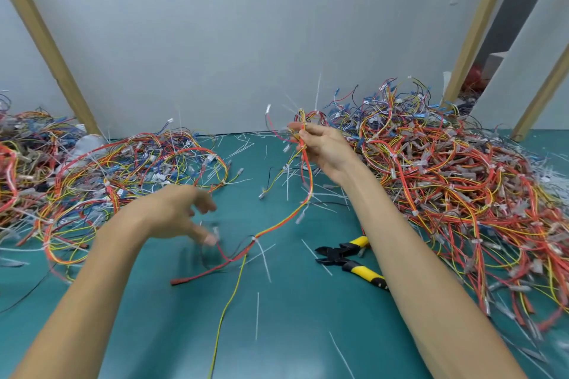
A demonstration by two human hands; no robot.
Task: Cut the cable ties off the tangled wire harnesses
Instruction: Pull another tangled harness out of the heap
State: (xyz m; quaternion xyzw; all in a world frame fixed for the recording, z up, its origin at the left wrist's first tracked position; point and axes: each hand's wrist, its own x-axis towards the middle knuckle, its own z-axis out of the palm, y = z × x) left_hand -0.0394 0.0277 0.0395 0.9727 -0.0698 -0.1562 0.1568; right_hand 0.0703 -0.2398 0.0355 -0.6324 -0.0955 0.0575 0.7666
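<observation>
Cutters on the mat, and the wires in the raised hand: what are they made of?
The cutters: dark matte metal jaws, probably steel, with yellow-and-black handles that look like rubbery plastic grips. The wire harness in the right hand: smooth, bendy red and yellow plastic insulation; the metal core isn't visible.

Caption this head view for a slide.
Right hand holds a red-and-yellow wire harness; yellow-handled black cutters lie on teal mat.

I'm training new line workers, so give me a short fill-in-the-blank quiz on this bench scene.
1. The right hand holds a wire harness up; its lower end trails on the ____.
2. The cutters lie flat, held by ____ hand.
3. Their handles are black and ____.
Missing words: table; neither; yellow.
</observation>
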